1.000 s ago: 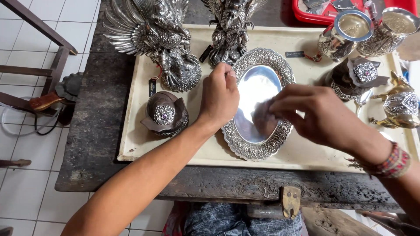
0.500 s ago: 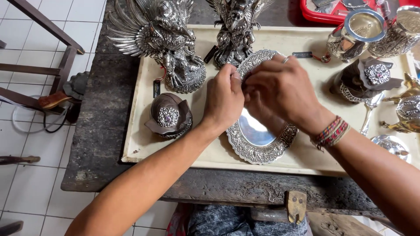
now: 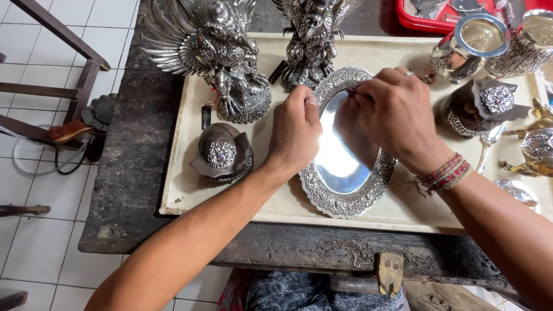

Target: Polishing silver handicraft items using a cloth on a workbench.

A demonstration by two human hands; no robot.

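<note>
Oval silver tray (image 3: 343, 167): your left hand (image 3: 296, 129) steadies its rim; your right hand (image 3: 397, 115), pinching something small, has moved from centre to the top edge, working there.

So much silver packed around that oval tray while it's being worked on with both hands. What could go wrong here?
The winged silver statue stands right beside the left hand; a stray elbow or wrist might knock it. The oval silver tray has a mirror-bright centre, so the right hand lying over it could leave smudges. The small dark lidded box sits close by the left forearm and could get nudged along the cream board.
</note>
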